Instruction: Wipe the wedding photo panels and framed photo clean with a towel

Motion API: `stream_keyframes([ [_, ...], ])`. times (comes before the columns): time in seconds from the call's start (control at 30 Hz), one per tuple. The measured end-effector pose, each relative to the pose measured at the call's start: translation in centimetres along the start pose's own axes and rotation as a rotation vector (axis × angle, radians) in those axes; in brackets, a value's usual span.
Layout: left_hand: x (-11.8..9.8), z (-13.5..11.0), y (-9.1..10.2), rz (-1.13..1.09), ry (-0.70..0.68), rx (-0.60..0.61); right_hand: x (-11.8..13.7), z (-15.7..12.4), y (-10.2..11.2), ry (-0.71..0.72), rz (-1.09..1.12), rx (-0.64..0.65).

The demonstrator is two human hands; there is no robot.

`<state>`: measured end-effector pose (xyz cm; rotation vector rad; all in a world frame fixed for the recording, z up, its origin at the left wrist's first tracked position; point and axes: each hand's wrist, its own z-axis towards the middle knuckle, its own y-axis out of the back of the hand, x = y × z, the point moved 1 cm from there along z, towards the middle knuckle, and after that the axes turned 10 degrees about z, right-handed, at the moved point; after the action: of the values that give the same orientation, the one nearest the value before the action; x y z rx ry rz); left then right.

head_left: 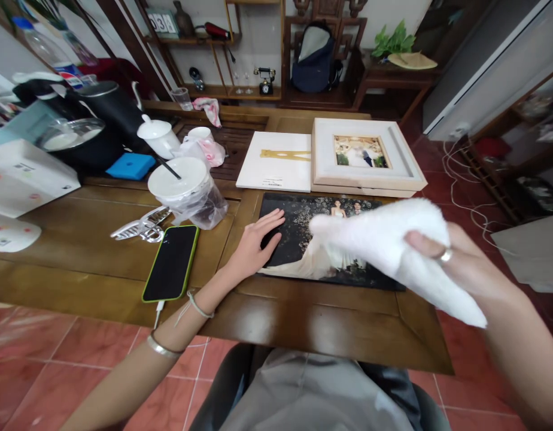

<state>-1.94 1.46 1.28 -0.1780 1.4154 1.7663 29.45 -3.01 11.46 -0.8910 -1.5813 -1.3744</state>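
A dark wedding photo print (294,239) lies flat on the wooden table. My left hand (258,242) rests on its left edge with the fingers stretched out. In my right hand (458,257) a white cloth (384,233) is gripped, bunched and slightly blurred; it hangs across the print's right part and hides some of it. Behind the print lies a white box with a framed picture (324,155) set in its lid. Beside that box is a white card (274,170) with a gold design.
To the left are a green-cased phone (171,263) on a cable, a silver hair clip (142,226), and a lidded cup with a straw (187,185). Farther back stand a blue box (130,166), a white teapot (158,137), a black pot (85,152) and a tissue box (29,176).
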Motion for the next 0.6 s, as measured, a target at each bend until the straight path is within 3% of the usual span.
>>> stream_keyframes([
  [0.07,0.1,0.0,0.0,-0.004,-0.004,-0.003,0.8,1.3,-0.2,0.121,-0.092,-0.106],
  [0.13,0.1,0.0,0.0,-0.005,-0.004,-0.001,1.4,2.7,-1.0,0.282,-0.298,-0.129],
  [0.3,-0.1,-0.1,0.2,-0.02,0.015,0.021,0.5,5.5,-5.6,0.545,-0.688,0.183],
  [0.47,-0.4,-0.1,0.6,-0.083,0.022,-0.029,0.2,4.8,-10.5,0.556,-0.696,0.447],
  [0.6,-0.2,-0.2,0.7,-0.142,0.016,-0.055,0.8,3.0,-12.5,0.621,-0.619,0.665],
])
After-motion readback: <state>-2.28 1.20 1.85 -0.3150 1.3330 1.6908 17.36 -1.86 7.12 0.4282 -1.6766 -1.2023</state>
